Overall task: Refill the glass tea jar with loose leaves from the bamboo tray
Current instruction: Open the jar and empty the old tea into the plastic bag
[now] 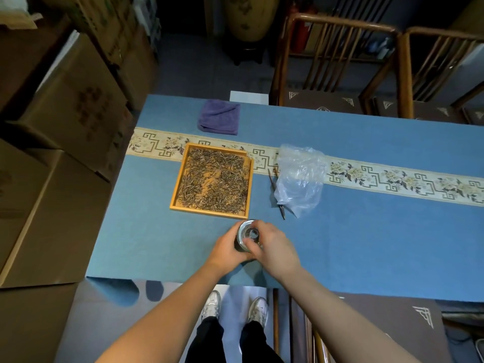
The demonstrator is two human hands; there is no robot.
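purple cloth (folded), plastic bag

Head cam, steep down over table.

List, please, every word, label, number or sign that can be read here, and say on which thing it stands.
No text can be read.
Cardboard boxes: dark printed marks, too blurred to read.
Table runner: ornament only, no letters.
Glass jar, bamboo tray, plastic bag, purple cloth: no labels visible.

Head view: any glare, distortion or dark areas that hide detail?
Head view: wide-angle bending curves the blue-clothed table edges; the clear glass tea jar between left hand and right hand shows glare; the background is dim; the square bamboo tray is well lit.
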